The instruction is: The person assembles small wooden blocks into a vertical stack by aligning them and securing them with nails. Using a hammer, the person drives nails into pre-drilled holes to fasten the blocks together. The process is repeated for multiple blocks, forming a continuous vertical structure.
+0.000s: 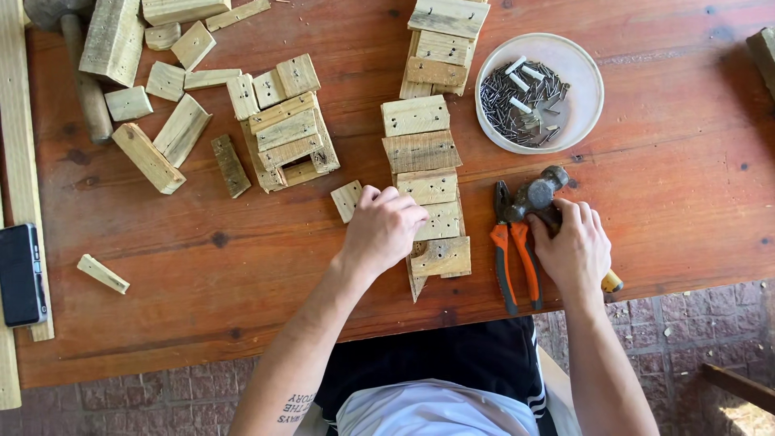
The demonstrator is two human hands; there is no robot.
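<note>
Reddish-brown planks make up the wooden table (pixel 242 266) we work at, with brick paving showing beneath its near edge.

Nearest to us, our left hand (pixel 381 228) is curled knuckles-up over the near end of a row of pale, weathered wooden blocks with small drilled holes (pixel 425 169). Its fingers rest on one block in the row, but we cannot tell whether the grip actually closes on anything. A small loose square block (pixel 347 200) lies just beside the knuckles on the left.

Our right hand (pixel 575 246) is wrapped around the handle of a dark-headed ball-peen hammer (pixel 537 194), grip closed on it. The hammer head rests on the table near the jaws of the orange-handled pliers (pixel 511 246), which lie just left of the hand, between both hands.

Off at the table's left edge sits a black phone (pixel 20 274) on a pale wooden strip, and a single small wood wedge (pixel 102 274) lies alone nearby.

Farther out, the block row runs away from us toward a stack at the far edge. To its right stands a round white plastic bowl (pixel 585 81) holding dark nails and a few white plugs. To the left sits a small part-built box of slats (pixel 289 139), with scattered offcuts (pixel 165 129) and a wooden-handled mallet (pixel 81 81) beyond.
</note>
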